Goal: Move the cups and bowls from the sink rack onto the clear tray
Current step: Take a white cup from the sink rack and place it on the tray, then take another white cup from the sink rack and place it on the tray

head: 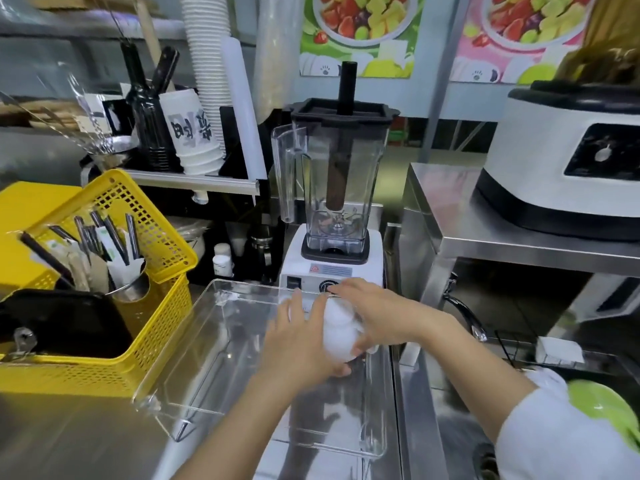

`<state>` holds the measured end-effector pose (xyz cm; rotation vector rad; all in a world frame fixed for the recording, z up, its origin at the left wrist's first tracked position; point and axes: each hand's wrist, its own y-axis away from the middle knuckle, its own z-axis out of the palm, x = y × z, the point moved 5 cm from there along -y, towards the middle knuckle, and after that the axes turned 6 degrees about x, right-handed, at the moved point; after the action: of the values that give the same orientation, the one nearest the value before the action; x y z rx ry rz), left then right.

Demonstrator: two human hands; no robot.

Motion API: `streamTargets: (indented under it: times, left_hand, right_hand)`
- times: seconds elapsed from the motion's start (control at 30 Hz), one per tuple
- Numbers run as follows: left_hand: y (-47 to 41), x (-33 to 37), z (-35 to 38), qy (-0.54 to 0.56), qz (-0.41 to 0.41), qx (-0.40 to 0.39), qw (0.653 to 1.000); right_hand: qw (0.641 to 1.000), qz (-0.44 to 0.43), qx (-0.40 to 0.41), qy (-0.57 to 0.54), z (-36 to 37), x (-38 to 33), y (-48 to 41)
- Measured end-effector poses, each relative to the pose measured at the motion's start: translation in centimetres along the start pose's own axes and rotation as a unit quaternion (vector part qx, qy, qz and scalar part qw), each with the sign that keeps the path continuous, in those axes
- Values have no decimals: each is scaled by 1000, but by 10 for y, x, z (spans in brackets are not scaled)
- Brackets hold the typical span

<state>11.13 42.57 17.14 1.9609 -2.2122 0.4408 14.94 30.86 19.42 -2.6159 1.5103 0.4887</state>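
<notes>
A white cup (337, 336) is gripped between left hand (304, 341) and right hand (374, 317) over the clear tray (194, 344); if released carelessly, it could tip.

The clear tray (214, 344) at lower centre looks like glossy see-through plastic, its edges catching the light. Under it the surface (79, 434) is brushed metal with a dull sheen. The basket (104, 368) at left is yellow plastic lattice, smooth. Both hands hold a white piece (337, 336), blurred, seemingly smooth and matt. The blender jar (337, 174) behind is clear plastic with a matt black lid.
</notes>
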Motion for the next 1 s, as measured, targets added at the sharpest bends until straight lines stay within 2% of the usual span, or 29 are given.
streamTargets:
  times: [0.07, 0.2, 0.4, 0.53, 0.63, 0.77, 0.87, 1.0]
  left_hand:
    - [1, 13, -18, 18, 14, 13, 1000]
    - [-2, 59, -50, 93, 64, 116, 987]
    - [-6, 151, -23, 142, 143, 112, 973]
    - [-8, 219, 22, 147, 181, 70, 970]
    - [-14, 265, 68, 106, 202, 25, 973]
    - [-30, 307, 134, 59, 212, -42, 975]
    - [-44, 328, 185, 25, 200, -102, 974]
    - [-56, 340, 232, 12, 185, -126, 975]
  right_hand:
    - [999, 7, 30, -44, -15, 6, 12]
    - [994, 18, 92, -64, -43, 27, 49]
    - [981, 89, 150, -80, -59, 108, 116]
    - [972, 152, 152, -97, -54, 171, 165]
    - [963, 188, 148, -125, -47, 220, 196]
    - [956, 232, 139, -113, -25, 282, 226]
    - [959, 256, 94, -77, 1, 328, 239]
    - [958, 269, 62, -83, 31, 369, 246]
